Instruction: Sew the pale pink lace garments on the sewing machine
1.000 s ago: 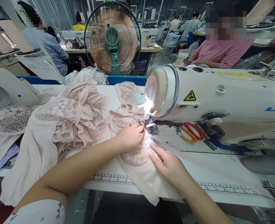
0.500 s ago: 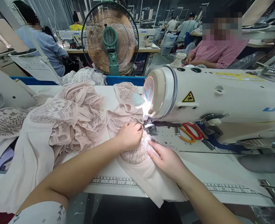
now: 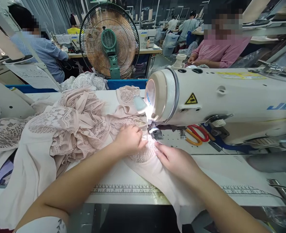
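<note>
A pale pink garment piece with a lace cup [image 3: 143, 156] lies under the needle area of a white sewing machine [image 3: 196, 97], lit by its lamp. My left hand [image 3: 130, 139] is closed on the lace just left of the presser foot [image 3: 155, 133], with its fingers curled. My right hand [image 3: 175, 160] pinches the garment's right edge between thumb and fingers, in front of the foot. The plain lower part of the garment hangs over the table's front edge. More of the lace work stretches behind the foot. The fingertips' exact hold is partly hidden.
A heap of pink lace garments [image 3: 82, 119] lies at the left. Scissors with red and orange handles [image 3: 198, 134] rest under the machine arm. A printed ruler [image 3: 128, 190] runs along the front edge. A large fan [image 3: 109, 40] and co-workers are beyond the table.
My left hand has shifted slightly left, apart from the foot. The garment's lower part has swung right and hangs further over the edge, uncovering more ruler. The view has shifted a little.
</note>
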The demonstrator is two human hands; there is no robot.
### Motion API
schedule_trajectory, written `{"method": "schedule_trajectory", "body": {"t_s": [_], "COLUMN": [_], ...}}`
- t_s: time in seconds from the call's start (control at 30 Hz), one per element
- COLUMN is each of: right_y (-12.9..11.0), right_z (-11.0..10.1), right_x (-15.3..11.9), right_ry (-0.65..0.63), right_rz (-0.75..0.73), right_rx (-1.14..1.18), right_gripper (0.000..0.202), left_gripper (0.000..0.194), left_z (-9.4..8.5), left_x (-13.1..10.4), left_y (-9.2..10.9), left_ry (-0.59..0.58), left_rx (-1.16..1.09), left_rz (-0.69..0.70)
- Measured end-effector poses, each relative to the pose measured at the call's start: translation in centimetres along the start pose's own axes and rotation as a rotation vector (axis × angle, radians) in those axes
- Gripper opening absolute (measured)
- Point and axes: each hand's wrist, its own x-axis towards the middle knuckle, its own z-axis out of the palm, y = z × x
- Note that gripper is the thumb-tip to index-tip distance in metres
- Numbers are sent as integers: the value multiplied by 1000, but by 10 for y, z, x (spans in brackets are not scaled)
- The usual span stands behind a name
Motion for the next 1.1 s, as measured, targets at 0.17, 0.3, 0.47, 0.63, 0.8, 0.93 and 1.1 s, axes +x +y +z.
{"method": "schedule_trajectory", "body": {"t_s": [0.17, 0.3, 0.47, 0.63, 0.8, 0.93, 1.1], "right_y": [17, 26, 26, 15, 7, 2, -9], "right_z": [-6, -2, -1, -5, -5, -1, -1], "right_x": [-13, -13, -11, -9, -1, 8, 14], "right_ry": [-52, -72, -99, -127, -135, -100, -132], "right_rz": [-112, -155, -184, -169, -77, -92, -43], "right_rx": [-39, -44, -26, -49, -124, -229, -303], "right_gripper": [42, 45, 45, 47, 46, 48, 53], "left_gripper": [117, 121, 113, 108, 104, 93, 84], "left_z": [-15, -16, -15, -17, -19, -21, -19], "left_x": [-16, -18, -15, -12, -8, -5, 1], "left_y": [8, 13, 7, -6, -19, -28, -41], "left_ry": [-343, -478, -454, -431, -364, -295, -238], "left_rx": [-17, 6, 8, 46, 54, 58, 17], "left_rz": [-108, -160, -158, -168, -213, -240, -261]}}
